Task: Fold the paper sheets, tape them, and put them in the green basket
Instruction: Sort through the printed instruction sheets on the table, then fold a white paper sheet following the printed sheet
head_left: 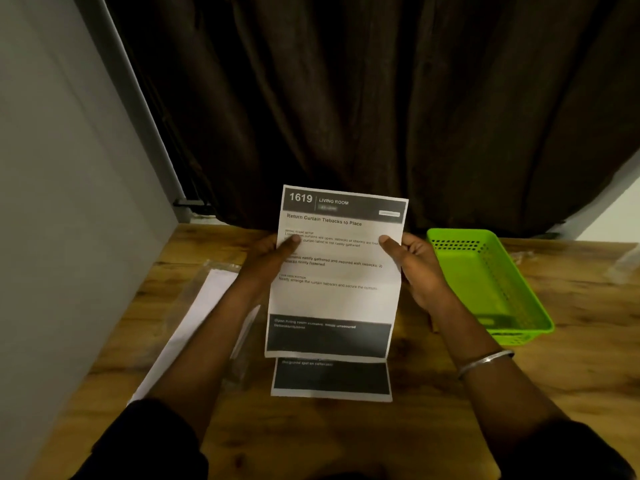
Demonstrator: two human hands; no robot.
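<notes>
A printed paper sheet (334,275) headed "1619 LIVING ROOM" is held up over the wooden table (433,410). My left hand (268,261) pinches its left edge with the thumb on the printed face. My right hand (415,265) pinches the right edge the same way. Beneath it a second printed sheet (331,379) lies flat on the table, only its dark lower part showing. The green basket (485,282) stands to the right, beside my right hand; it looks empty. I see no tape.
A stack of white paper (194,327) in a clear plastic sleeve lies at the left of the table. A grey wall runs along the left side. Dark brown curtains (346,98) hang behind the table's far edge.
</notes>
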